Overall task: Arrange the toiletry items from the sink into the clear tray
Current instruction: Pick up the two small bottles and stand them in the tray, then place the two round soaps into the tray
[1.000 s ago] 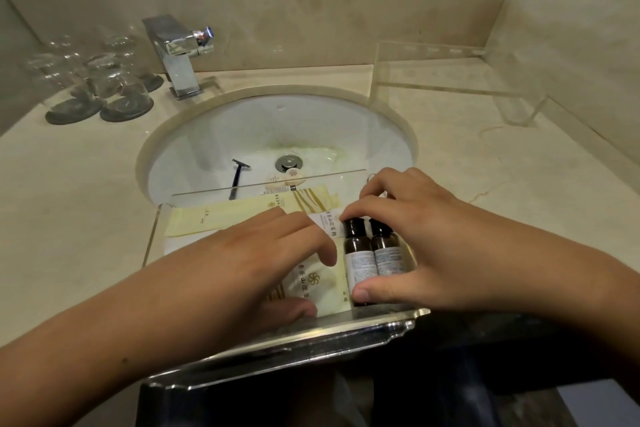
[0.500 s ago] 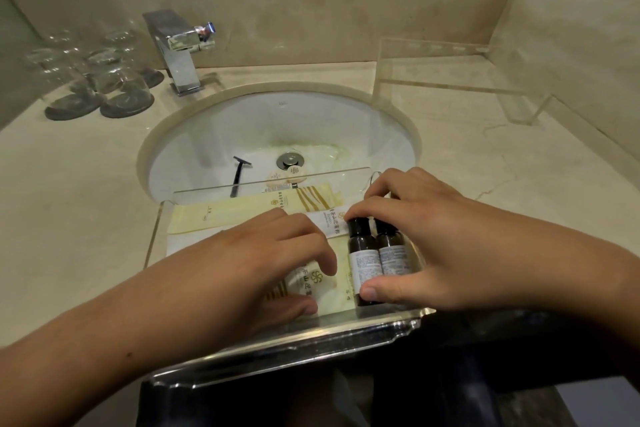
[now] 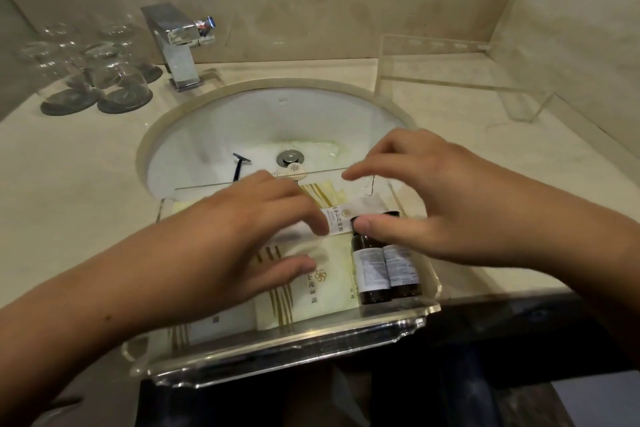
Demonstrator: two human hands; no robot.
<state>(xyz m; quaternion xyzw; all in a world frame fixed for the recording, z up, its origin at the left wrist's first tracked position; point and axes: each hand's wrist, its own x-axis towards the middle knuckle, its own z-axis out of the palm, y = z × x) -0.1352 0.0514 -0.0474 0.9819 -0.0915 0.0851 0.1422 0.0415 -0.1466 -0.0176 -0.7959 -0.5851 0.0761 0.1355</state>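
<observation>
A clear tray [image 3: 294,354] sits at the counter's front edge, partly over the white sink [image 3: 277,114]. In it lie cream packets with gold stripes [image 3: 325,284], a small white box [image 3: 337,222] and two brown bottles [image 3: 384,267] side by side on the right. My left hand [image 3: 235,246] rests on the packets with relaxed fingers, a fingertip at the white box. My right hand [image 3: 433,198] hovers above the bottles with fingers straight and its thumb at their caps. A black razor [image 3: 239,168] and a small round item [image 3: 294,170] lie in the sink by the drain.
A chrome faucet [image 3: 176,45] stands behind the sink. Several upturned glasses [image 3: 97,80] on dark coasters are at the back left. A second clear acrylic stand [image 3: 450,80] sits at the back right. The dark counter edge runs just under the tray.
My right hand has let go of the two bottles and lifted, its fingers now reaching toward the sink. My left hand shifted slightly forward over the packets.
</observation>
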